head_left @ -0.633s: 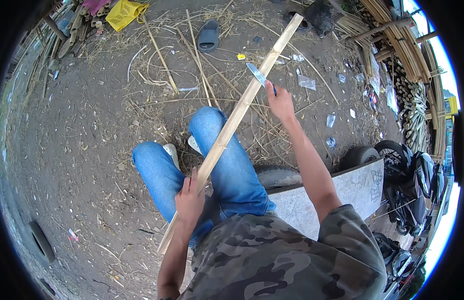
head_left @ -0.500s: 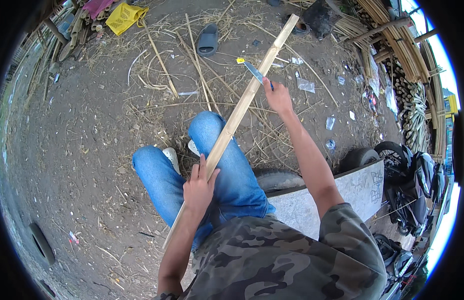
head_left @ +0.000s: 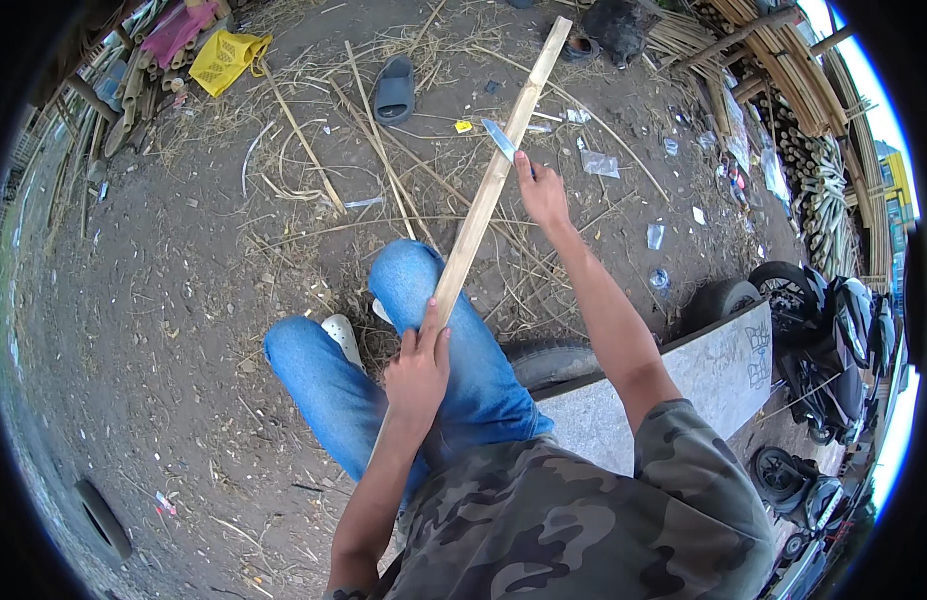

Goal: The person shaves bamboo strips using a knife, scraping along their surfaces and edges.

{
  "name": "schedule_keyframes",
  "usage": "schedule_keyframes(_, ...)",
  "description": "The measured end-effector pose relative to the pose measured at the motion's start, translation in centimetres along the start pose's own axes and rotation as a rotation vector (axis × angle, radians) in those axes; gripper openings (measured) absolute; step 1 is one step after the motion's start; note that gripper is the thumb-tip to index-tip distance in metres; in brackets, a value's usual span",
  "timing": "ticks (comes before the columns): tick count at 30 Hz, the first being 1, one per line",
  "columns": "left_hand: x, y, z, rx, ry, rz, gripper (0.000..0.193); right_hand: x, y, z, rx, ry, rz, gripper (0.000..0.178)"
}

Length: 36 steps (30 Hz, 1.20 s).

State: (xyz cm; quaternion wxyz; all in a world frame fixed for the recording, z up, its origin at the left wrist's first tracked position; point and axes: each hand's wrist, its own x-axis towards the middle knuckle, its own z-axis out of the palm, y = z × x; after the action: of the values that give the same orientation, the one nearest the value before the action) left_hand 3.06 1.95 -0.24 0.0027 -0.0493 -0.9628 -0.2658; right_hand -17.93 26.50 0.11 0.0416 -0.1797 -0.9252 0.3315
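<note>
A long pale bamboo slat (head_left: 480, 212) slants across my right thigh, its far end raised up and to the right. My left hand (head_left: 417, 376) grips its lower part near the knee, with the index finger stretched along it. In my right hand (head_left: 543, 197) is a knife (head_left: 498, 138), its handle mostly hidden by the fingers. The blade points up and left and lies across the slat, partway along its far half. Below my left hand, my forearm covers the slat's near end.
Bamboo strips (head_left: 375, 140) and shavings litter the dirt around a grey slide sandal (head_left: 394, 90). A yellow mesh bag (head_left: 226, 62) lies far left. To my right are a board (head_left: 663, 385) over tyres (head_left: 553, 362), parked motorbikes (head_left: 823, 340) and stacked bamboo (head_left: 788, 75).
My left hand has moved slightly up and right, and the slat stands a little steeper. My right hand has shifted slightly left with the knife. The whole view has turned a little.
</note>
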Motion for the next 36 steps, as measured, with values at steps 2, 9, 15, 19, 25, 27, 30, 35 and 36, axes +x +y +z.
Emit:
schedule_keyframes(2, -0.2, 0.1, 0.3, -0.001, 0.033, 0.006, 0.049, -0.2, -0.5, -0.3, 0.017, -0.031, 0.038, 0.067)
schedule_keyframes(9, -0.5, 0.0, 1.1, -0.124, 0.123, -0.018, 0.049, -0.6, -0.4, -0.7, -0.020, -0.054, -0.085, 0.059)
schedule_keyframes(15, -0.2, 0.5, 0.3, -0.396, 0.062, -0.147, 0.048, -0.3, -2.1, -2.0, -0.121, -0.175, -0.232, 0.049)
schedule_keyframes(19, -0.2, 0.2, 0.6, -0.570, 0.120, -0.157, 0.045, -1.0, -2.2, -0.5, -0.116, -0.165, -0.254, 0.046)
schedule_keyframes(25, 0.0, 1.2, -0.5, -0.451, 0.036, -0.235, 0.042, -3.1, -2.0, 1.1, -0.083, -0.103, -0.150, 0.048)
schedule_keyframes(27, -0.2, 0.9, -0.3, -0.437, 0.069, -0.223, 0.042, -3.3, -2.3, 1.2, -0.099, -0.095, -0.181, 0.048)
schedule_keyframes(30, -0.4, 0.5, 0.0, -0.411, 0.066, -0.240, 0.043, -3.7, -2.3, 1.4, -0.129, -0.075, -0.242, 0.047)
schedule_keyframes(35, -0.4, 0.6, 0.0, -0.395, 0.025, -0.272, 0.043, -4.4, -1.2, 1.9, -0.150, -0.062, -0.281, 0.048)
schedule_keyframes(36, -0.4, 0.6, 0.1, -0.397, 0.073, -0.227, 0.043, -4.6, -1.0, 2.0, -0.143, -0.045, -0.290, 0.048)
